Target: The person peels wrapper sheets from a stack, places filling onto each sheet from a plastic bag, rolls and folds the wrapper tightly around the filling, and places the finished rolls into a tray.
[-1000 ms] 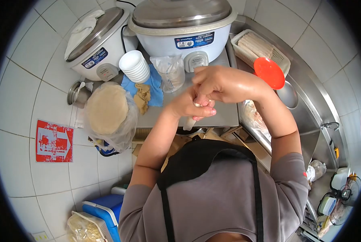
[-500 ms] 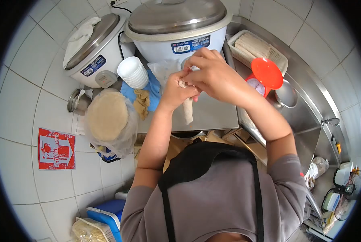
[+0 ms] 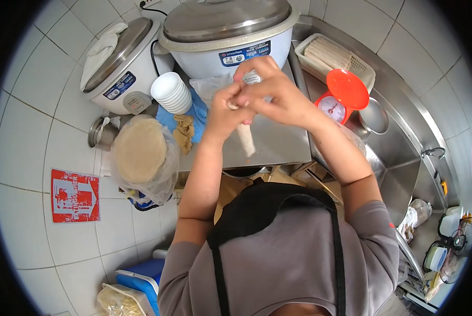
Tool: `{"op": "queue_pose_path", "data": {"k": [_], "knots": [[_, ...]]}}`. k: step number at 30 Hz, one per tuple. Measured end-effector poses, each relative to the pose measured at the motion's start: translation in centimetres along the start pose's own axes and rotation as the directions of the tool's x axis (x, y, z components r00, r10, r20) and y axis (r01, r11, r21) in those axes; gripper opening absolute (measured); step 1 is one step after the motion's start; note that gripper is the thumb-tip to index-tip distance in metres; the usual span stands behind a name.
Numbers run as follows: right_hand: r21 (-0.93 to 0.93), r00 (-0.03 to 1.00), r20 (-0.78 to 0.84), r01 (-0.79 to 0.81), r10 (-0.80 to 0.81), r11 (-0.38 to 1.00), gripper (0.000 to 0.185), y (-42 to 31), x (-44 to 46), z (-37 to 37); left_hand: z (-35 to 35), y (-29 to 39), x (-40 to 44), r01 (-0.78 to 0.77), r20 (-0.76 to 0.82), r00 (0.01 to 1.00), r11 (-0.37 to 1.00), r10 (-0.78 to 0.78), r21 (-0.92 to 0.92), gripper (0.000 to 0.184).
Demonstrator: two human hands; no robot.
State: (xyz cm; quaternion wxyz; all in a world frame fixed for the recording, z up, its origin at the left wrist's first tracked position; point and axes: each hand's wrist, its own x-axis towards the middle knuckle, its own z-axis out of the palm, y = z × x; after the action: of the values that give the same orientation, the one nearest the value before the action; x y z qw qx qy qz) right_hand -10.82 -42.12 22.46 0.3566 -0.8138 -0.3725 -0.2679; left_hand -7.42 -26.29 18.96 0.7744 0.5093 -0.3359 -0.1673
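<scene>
My left hand (image 3: 222,118) is closed around a pale, slender spring roll (image 3: 245,139), whose lower end sticks out beneath my fist and points down toward the steel counter (image 3: 280,145). My right hand (image 3: 278,97) meets it from the other side, thumb at the roll's upper end and index finger arched above, leaving a gap between them. Part of the roll is hidden by my fingers. Just behind my left hand lies a clear plastic bag (image 3: 207,87). To the left are stacked white cups (image 3: 171,94), a blue cloth (image 3: 200,113) and a crumpled tan cloth (image 3: 183,134).
Round wrappers (image 3: 139,150) sit in a plastic bag at the left. Two rice cookers (image 3: 225,50) (image 3: 117,66) stand behind. To the right are a basket of rolls (image 3: 328,55), a red scale (image 3: 333,108), a metal bowl (image 3: 374,116) and a steel sink (image 3: 399,184).
My right hand's index finger has lifted from the roll's end, opening a gap above the thumb. Both hands have shifted slightly, and the whole view has moved a little.
</scene>
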Motion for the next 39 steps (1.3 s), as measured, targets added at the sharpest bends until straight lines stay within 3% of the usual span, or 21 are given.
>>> {"op": "queue_pose_path", "data": {"k": [1, 3, 4, 5, 6, 8, 9, 11, 12, 13, 16, 18, 19, 21, 23, 24, 26, 29, 32, 34, 39], "knots": [[0.276, 0.983, -0.083, -0.135, 0.164, 0.952, 0.022, 0.7, -0.4, 0.3, 0.1, 0.2, 0.1, -0.026, -0.028, 0.999, 0.996, 0.024, -0.085, 0.012], [0.758, 0.859, -0.084, -0.274, 0.505, 0.592, 0.026, 2.3, -2.0, 1.7, -0.6, 0.2, 0.0, -0.066, 0.017, 0.997, 0.968, 0.073, -0.243, 0.028], [0.753, 0.866, 0.085, -0.380, 0.493, 0.537, 0.028, 3.0, -3.3, 3.1, -0.9, 0.3, 0.0, -0.087, 0.036, 0.994, 0.945, 0.104, -0.316, 0.036], [0.730, 0.850, 0.248, -0.480, 0.465, 0.488, 0.030, 3.5, -5.0, 4.9, -0.5, 0.9, -0.2, -0.067, -0.077, 0.995, 0.991, 0.059, -0.114, 0.047], [0.689, 0.808, 0.403, -0.577, 0.429, 0.439, 0.033, 3.9, -6.3, 6.1, -0.8, 0.9, -0.4, -0.076, -0.102, 0.993, 0.990, 0.064, -0.119, 0.048], [0.555, 0.774, 0.547, -0.621, 0.319, 0.553, 0.035, 4.6, -7.8, 7.1, -2.4, 0.4, -0.7, -0.092, -0.146, 0.987, 0.987, 0.072, -0.131, 0.052], [0.484, 0.739, 0.617, -0.626, 0.270, 0.611, 0.036, 4.8, -8.2, 7.0, -4.3, 0.1, -1.0, -0.063, -0.006, 0.998, 0.969, 0.064, -0.240, 0.052], [0.362, 0.753, 0.558, -0.599, 0.349, 0.714, 0.034, 4.6, -7.4, 4.3, -5.3, -1.3, -1.1, -0.208, -0.135, 0.977, 0.895, 0.168, -0.394, 0.050], [0.294, 0.761, 0.522, -0.585, 0.386, 0.756, 0.033, 4.2, -6.6, 2.5, -5.4, -1.6, -1.1, -0.281, -0.202, 0.957, 0.843, 0.209, -0.459, 0.051], [0.110, 0.793, 0.441, -0.512, 0.420, 0.852, 0.030, 3.8, -5.7, 0.8, -4.4, -1.3, -1.5, -0.231, -0.361, 0.931, 0.845, 0.049, -0.483, 0.059], [-0.416, 0.894, 0.323, -0.161, 0.311, 0.895, 0.026, 1.5, -2.7, -3.6, -2.7, -0.9, -3.0, 0.348, -0.005, 0.889, 0.684, -0.457, -0.641, 0.080], [-0.572, 0.907, 0.377, 0.070, 0.186, 0.818, 0.027, 0.8, -2.0, -4.0, -5.3, -5.6, -4.0, 0.550, 0.286, 0.835, 0.699, -0.471, -0.457, 0.083], [-0.580, 0.895, 0.426, 0.157, 0.134, 0.799, 0.028, 0.3, -1.8, -3.5, -6.2, -8.3, -3.4, 0.554, 0.576, 0.770, 0.733, -0.273, -0.394, 0.075], [-0.563, 0.849, 0.528, 0.338, 0.014, 0.754, 0.028, -0.9, -1.6, -2.2, -4.8, -8.6, -3.0, 0.593, 0.641, 0.715, 0.728, -0.279, -0.344, 0.066], [-0.481, 0.853, 0.521, 0.332, -0.039, 0.811, 0.029, -1.9, -1.5, -1.5, -3.1, -7.1, -1.8, 0.587, 0.677, 0.676, 0.767, -0.290, -0.257, 0.048], [-0.436, 0.854, 0.515, 0.329, -0.068, 0.837, 0.029, -2.1, -1.5, -1.3, -2.6, -7.0, -1.7, 0.584, 0.655, 0.704, 0.750, -0.275, -0.312, 0.046], [-0.487, 0.961, 0.275, 0.155, -0.017, 0.860, 0.036, -2.0, -1.8, -2.3, -2.1, -6.8, -1.2, 0.559, 0.602, 0.760, 0.717, -0.243, -0.417, 0.040], [-0.314, 0.991, -0.089, -0.122, 0.099, 0.942, 0.040, -2.6, -2.9, -4.1, -1.4, -6.3, -1.5, 0.343, 0.372, 0.908, 0.852, -0.193, -0.396, 0.039], [-0.086, 0.992, -0.082, -0.103, 0.096, 0.991, 0.039, -2.2, -4.9, -2.9, 0.4, -3.6, -1.4, 0.159, 0.049, 0.987, 0.984, -0.156, -0.076, 0.022], [-0.120, 0.990, -0.135, -0.049, 0.032, 0.992, 0.033, -2.4, -4.5, -1.4, 1.6, -3.1, -1.1, 0.072, -0.057, 0.996, 0.997, -0.072, -0.003, 0.017], [-0.215, 0.981, -0.193, -0.034, -0.008, 0.976, 0.030, -2.6, -4.3, -0.1, 2.2, -4.0, -0.8, -0.014, -0.127, 0.991, 0.975, 0.043, 0.221, 0.012]]}}
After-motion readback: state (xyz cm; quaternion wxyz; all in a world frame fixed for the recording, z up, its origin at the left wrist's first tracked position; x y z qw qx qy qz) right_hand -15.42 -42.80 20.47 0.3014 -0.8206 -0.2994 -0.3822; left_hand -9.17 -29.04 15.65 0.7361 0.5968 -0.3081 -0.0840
